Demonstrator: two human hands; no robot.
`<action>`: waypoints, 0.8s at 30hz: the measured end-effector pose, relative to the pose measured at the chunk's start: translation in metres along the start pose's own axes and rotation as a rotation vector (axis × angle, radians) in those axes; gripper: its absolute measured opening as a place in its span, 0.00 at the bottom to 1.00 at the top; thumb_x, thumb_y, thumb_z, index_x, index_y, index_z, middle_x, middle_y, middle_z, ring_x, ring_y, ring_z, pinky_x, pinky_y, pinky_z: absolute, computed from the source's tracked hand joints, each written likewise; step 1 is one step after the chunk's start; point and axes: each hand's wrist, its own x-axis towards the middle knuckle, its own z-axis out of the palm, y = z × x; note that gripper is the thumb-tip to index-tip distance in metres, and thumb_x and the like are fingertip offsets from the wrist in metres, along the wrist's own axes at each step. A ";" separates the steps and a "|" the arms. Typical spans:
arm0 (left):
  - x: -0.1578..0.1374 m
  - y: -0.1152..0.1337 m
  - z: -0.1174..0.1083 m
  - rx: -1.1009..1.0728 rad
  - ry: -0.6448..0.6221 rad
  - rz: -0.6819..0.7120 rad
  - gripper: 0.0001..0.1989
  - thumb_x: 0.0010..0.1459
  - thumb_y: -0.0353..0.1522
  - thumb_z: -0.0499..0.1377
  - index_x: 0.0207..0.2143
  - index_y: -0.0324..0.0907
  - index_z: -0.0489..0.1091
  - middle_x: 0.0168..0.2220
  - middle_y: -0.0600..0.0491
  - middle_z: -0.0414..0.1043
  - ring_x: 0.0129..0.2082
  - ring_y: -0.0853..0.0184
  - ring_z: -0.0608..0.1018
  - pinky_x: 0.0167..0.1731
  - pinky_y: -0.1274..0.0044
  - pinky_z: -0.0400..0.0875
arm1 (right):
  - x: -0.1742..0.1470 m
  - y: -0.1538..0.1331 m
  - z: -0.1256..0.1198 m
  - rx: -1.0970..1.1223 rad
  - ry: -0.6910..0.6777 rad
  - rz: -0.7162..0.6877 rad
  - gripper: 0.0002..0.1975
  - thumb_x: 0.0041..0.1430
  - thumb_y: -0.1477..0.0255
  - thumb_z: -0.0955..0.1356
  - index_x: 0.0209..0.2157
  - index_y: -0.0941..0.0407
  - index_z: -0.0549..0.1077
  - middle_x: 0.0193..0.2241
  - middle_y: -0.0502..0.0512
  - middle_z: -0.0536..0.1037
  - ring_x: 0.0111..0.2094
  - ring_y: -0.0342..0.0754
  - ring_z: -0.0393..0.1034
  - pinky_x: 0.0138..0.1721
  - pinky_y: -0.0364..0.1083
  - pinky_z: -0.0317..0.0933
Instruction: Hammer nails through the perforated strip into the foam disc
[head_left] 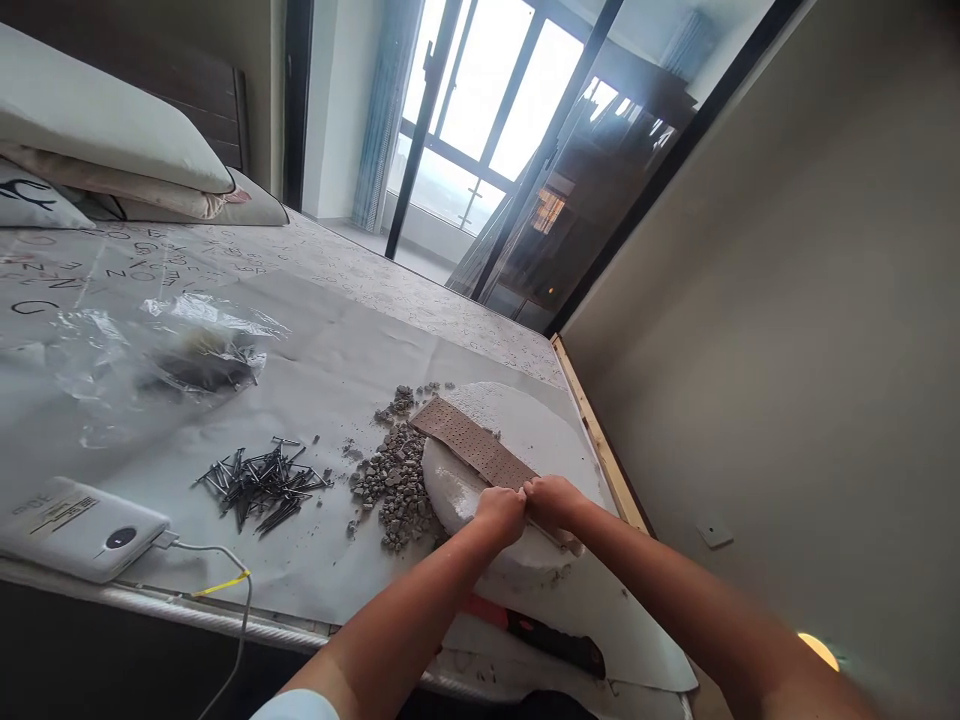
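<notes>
A brown strip dotted with small holes (472, 440) slants across a thick, round white block (536, 425). My left hand (501, 515) is closed at the strip's near edge, and my right hand (553, 500) is closed right beside it, the knuckles touching. Both seem to grip the strip; my fingertips and anything small between them are hidden. Grey gravel bits (401, 485) lie heaped against the block's left side. Under my left forearm, partly covered, is a tool with a red and black handle (555, 640); its head is out of sight.
Loose nails (266, 485) lie left of the gravel. Behind them is a clear plastic bag (206, 355) with dark contents. A white power bank (82, 530) with a cable (244, 600) sits at the near left edge. A wall (787, 330) stands to the right.
</notes>
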 end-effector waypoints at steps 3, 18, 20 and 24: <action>0.000 -0.001 0.003 -0.035 0.004 -0.012 0.15 0.58 0.35 0.48 0.41 0.38 0.71 0.36 0.41 0.75 0.37 0.53 0.77 0.35 0.67 0.69 | -0.004 0.001 0.007 -0.004 0.025 -0.132 0.09 0.57 0.72 0.63 0.37 0.58 0.74 0.36 0.64 0.77 0.39 0.53 0.72 0.35 0.45 0.63; 0.029 -0.008 -0.020 0.015 -0.007 -0.067 0.16 0.58 0.36 0.49 0.44 0.41 0.69 0.39 0.43 0.75 0.40 0.57 0.76 0.36 0.72 0.67 | 0.016 0.020 -0.005 -0.092 0.043 -0.173 0.16 0.62 0.66 0.59 0.44 0.62 0.68 0.40 0.64 0.75 0.40 0.52 0.71 0.36 0.47 0.65; 0.030 -0.009 -0.022 0.000 -0.021 -0.064 0.17 0.58 0.36 0.48 0.45 0.41 0.69 0.39 0.42 0.75 0.41 0.56 0.76 0.37 0.71 0.67 | 0.017 0.023 -0.011 -0.105 0.016 -0.197 0.16 0.62 0.66 0.59 0.43 0.62 0.68 0.40 0.64 0.76 0.40 0.51 0.71 0.35 0.46 0.66; 0.030 -0.010 -0.024 0.000 -0.023 -0.069 0.19 0.58 0.37 0.47 0.47 0.41 0.68 0.40 0.42 0.75 0.41 0.55 0.76 0.37 0.70 0.66 | 0.019 0.025 -0.020 -0.139 -0.079 -0.219 0.13 0.56 0.69 0.66 0.41 0.61 0.70 0.39 0.62 0.76 0.39 0.52 0.72 0.34 0.44 0.65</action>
